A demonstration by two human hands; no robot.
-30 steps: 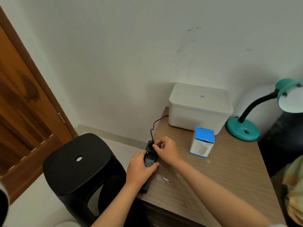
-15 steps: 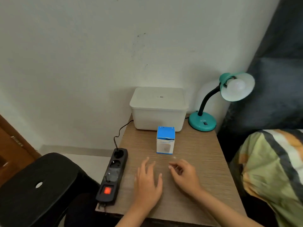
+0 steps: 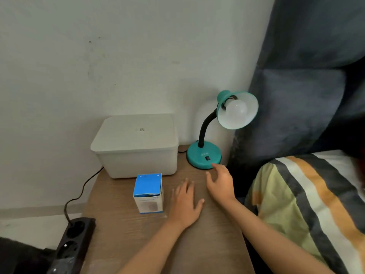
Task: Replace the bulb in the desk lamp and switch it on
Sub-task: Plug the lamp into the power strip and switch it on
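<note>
A wooden table (image 3: 207, 244) stands against a pale wall (image 3: 118, 56), with a dark padded headboard (image 3: 306, 76) to its right and a striped pillow (image 3: 316, 204) below that. At the table's back sits one white lidded box (image 3: 136, 143), and just right of it one teal lamp (image 3: 205, 155), its black neck curving up to a shade that faces the camera with one white bulb (image 3: 236, 108) screwed in, unlit. A small black switch (image 3: 207, 158) shows on the lamp's base. One black power strip (image 3: 73, 246) lies along the table's left edge, a black cord running from it up behind the box. One blue-topped carton (image 3: 148, 192) stands upright in front of the box, near the left hand. The left hand (image 3: 185, 204) lies flat on the table, fingers spread, holding nothing. The right hand (image 3: 220, 182) is loosely spread and empty, its fingertips at the front edge of the lamp's base; nothing lies between it and the switch.
</note>
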